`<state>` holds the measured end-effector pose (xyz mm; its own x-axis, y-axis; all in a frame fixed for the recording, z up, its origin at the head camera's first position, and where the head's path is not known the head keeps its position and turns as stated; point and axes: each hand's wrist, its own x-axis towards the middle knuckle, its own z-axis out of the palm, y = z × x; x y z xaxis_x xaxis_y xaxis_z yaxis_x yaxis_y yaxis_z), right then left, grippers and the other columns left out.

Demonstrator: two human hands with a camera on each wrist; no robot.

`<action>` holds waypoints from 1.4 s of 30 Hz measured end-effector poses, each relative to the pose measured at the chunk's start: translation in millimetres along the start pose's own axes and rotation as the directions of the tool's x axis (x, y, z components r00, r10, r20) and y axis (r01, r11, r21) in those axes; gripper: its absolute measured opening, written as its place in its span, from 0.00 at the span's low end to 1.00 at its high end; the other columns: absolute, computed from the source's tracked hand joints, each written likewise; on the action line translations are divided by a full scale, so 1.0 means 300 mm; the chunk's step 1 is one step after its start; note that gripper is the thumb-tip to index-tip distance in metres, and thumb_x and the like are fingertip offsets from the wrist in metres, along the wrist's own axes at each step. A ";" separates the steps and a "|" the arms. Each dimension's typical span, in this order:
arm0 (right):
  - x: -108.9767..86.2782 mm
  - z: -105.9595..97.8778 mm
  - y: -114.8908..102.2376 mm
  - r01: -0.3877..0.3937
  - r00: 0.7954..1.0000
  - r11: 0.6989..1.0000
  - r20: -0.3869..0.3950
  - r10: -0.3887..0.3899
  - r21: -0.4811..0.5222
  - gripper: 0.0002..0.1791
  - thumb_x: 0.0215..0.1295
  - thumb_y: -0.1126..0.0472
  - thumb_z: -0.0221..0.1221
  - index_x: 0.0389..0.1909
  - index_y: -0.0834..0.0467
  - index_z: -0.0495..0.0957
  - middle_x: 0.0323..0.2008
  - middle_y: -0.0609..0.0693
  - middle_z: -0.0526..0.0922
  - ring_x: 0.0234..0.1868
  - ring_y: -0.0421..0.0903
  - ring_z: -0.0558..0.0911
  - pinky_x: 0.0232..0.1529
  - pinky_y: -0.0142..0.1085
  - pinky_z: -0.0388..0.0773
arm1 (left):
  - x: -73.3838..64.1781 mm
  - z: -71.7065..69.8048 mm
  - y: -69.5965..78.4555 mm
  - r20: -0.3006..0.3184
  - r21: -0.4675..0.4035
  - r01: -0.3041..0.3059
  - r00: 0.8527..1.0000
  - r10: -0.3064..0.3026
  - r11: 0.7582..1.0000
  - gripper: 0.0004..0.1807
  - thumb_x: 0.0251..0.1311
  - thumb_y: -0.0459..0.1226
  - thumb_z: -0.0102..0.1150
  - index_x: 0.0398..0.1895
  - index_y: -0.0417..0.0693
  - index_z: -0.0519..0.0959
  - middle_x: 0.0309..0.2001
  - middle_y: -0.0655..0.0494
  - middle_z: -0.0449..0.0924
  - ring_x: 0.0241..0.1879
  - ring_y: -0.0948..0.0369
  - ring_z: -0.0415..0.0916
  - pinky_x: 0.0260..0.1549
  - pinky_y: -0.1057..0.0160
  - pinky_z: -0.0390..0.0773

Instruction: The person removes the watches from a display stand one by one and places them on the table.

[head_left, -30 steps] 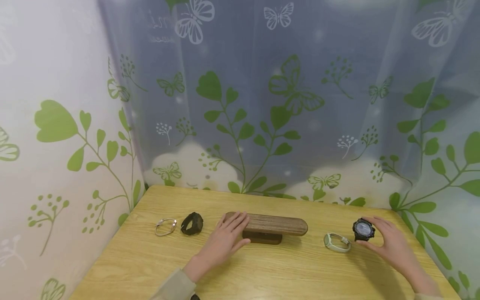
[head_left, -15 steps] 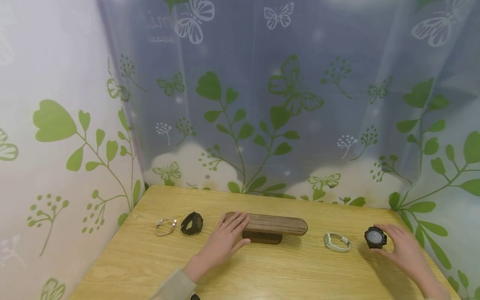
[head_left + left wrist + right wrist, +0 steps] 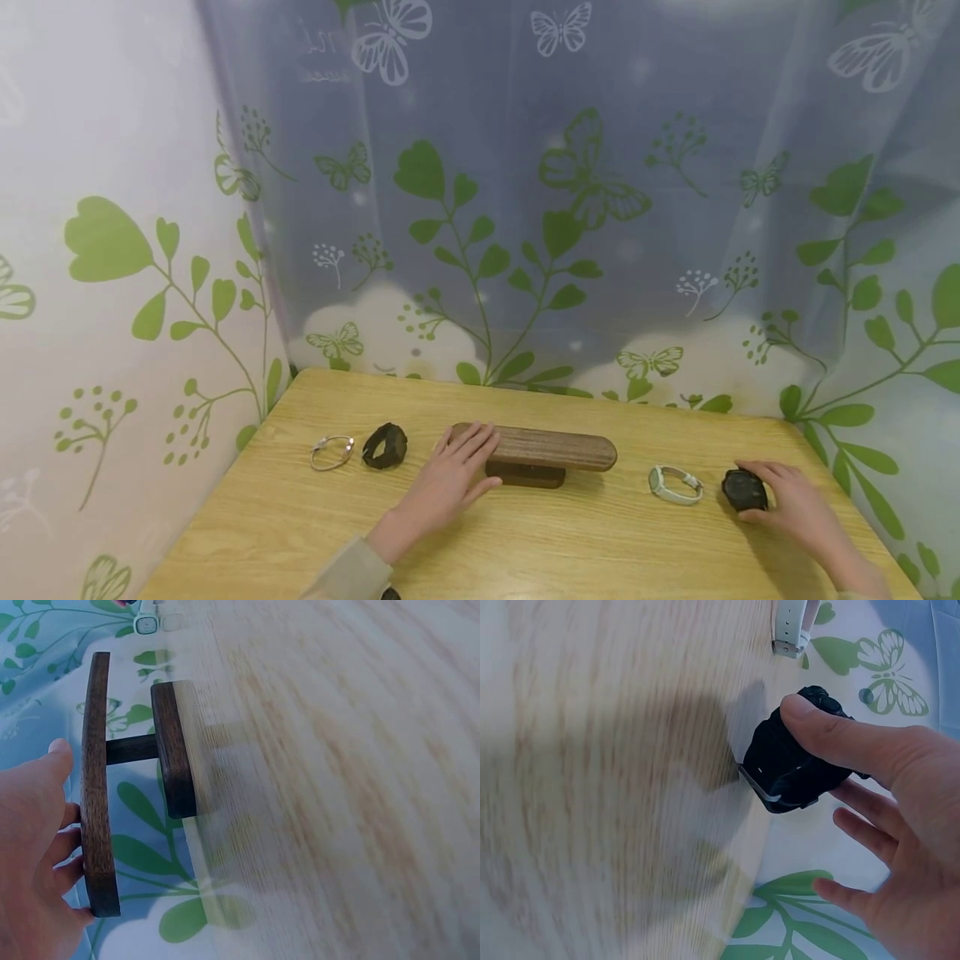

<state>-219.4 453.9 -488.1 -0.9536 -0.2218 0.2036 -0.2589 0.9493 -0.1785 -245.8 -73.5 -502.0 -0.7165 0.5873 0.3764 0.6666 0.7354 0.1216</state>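
Note:
My right hand pinches a black wristwatch between thumb and fingers at the right of the table. In the right wrist view the thumb lies along the side of the black wristwatch, whose buckle end is close over the table; the other fingers are spread apart. My left hand rests with extended fingers on the left end of a dark wooden watch stand. The left wrist view has the stand's bar side-on, joined by a short post to its base. Nothing hangs on the bar.
A pale green watch lies between the stand and my right hand. Left of the stand are another black watch and a thin bracelet-like watch. A patterned curtain borders the wooden table.
My right hand first moved the black wristwatch rightward, away from the pale green watch, then lowered and tilted it so its face no longer shows. My left hand has stayed on the stand.

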 end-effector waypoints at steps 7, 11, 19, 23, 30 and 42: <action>0.008 0.020 -0.010 0.006 1.000 1.000 0.006 -0.006 0.022 0.45 0.44 0.53 0.79 0.62 0.69 0.74 0.53 0.74 0.77 0.52 0.76 0.75 0.44 0.69 0.75 | 0.000 0.001 -0.002 -0.022 0.006 -0.017 1.000 0.017 1.000 0.36 0.75 0.56 0.46 0.78 0.45 0.61 0.77 0.48 0.59 0.77 0.49 0.56 0.73 0.38 0.57; 0.017 0.024 -0.014 -0.001 0.999 1.000 0.034 0.000 0.020 0.44 0.47 0.52 0.78 0.63 0.69 0.74 0.54 0.73 0.77 0.52 0.76 0.75 0.45 0.68 0.75 | -0.001 0.002 -0.002 -0.028 0.006 -0.021 0.999 0.021 1.000 0.36 0.75 0.56 0.47 0.78 0.45 0.61 0.77 0.48 0.59 0.77 0.49 0.56 0.72 0.38 0.58; 0.028 0.027 -0.016 -0.008 0.997 1.000 0.079 0.006 0.025 0.45 0.48 0.53 0.77 0.64 0.71 0.72 0.55 0.74 0.76 0.52 0.77 0.75 0.45 0.67 0.76 | -0.004 0.000 0.000 -0.042 0.006 -0.024 0.999 0.024 1.000 0.36 0.74 0.55 0.49 0.77 0.44 0.64 0.77 0.48 0.61 0.76 0.48 0.58 0.72 0.38 0.58; 0.029 0.028 -0.007 -0.016 0.996 1.000 0.092 0.014 0.022 0.45 0.47 0.55 0.77 0.64 0.72 0.72 0.55 0.75 0.75 0.53 0.77 0.74 0.45 0.67 0.76 | -0.004 0.004 -0.001 -0.038 0.020 -0.019 0.999 0.019 1.000 0.36 0.74 0.56 0.49 0.77 0.45 0.63 0.77 0.48 0.60 0.76 0.49 0.57 0.72 0.38 0.58; 0.029 0.031 0.005 -0.014 0.994 0.999 0.113 0.010 0.029 0.46 0.48 0.55 0.77 0.65 0.73 0.71 0.55 0.77 0.75 0.52 0.78 0.75 0.45 0.66 0.76 | -0.003 0.006 0.000 -0.037 0.016 -0.016 0.999 0.017 1.000 0.36 0.74 0.55 0.49 0.77 0.45 0.62 0.77 0.49 0.59 0.77 0.50 0.55 0.73 0.38 0.57; 0.024 0.026 -0.007 -0.016 0.992 0.998 0.123 0.009 0.054 0.46 0.51 0.55 0.76 0.64 0.77 0.68 0.56 0.81 0.73 0.53 0.78 0.76 0.49 0.66 0.76 | -0.004 0.003 0.002 -0.044 0.015 -0.020 0.999 0.021 1.000 0.36 0.74 0.55 0.49 0.77 0.44 0.63 0.77 0.48 0.60 0.76 0.49 0.57 0.73 0.38 0.57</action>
<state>-226.8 448.5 -493.9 -0.9676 -0.2387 0.0824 -0.2516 0.9392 -0.2336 -244.9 -73.5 -503.2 -0.6928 0.5871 0.4187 0.6778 0.7284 0.1003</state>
